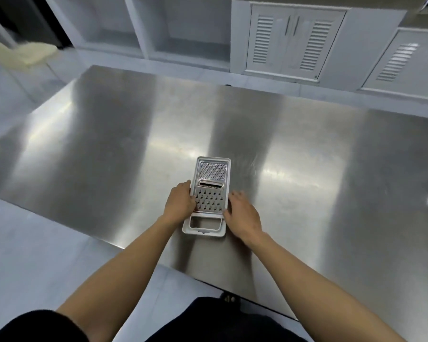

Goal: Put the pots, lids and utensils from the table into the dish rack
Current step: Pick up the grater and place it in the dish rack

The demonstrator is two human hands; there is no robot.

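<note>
While the flat grater (209, 193) lies in its white tray near the steel table's (331, 156) front edge, the left hand (179, 204) grips its left rim and the right hand (242, 213) curls against the right. Lift level by both edges, fingers off the blades; no dish rack shows.

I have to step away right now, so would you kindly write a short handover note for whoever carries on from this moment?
Left hand: grips the left edge of the grater, thumb on its face.
Right hand: on the grater's right edge; whether its fingers grip is hard to tell.
Grater: flat on the steel table near the front edge, in its white frame, handle end towards the person.
Done: no other pots, lids or utensils show on the table.
Left: lift the grater and put it in the dish rack, which is out of view.
</note>
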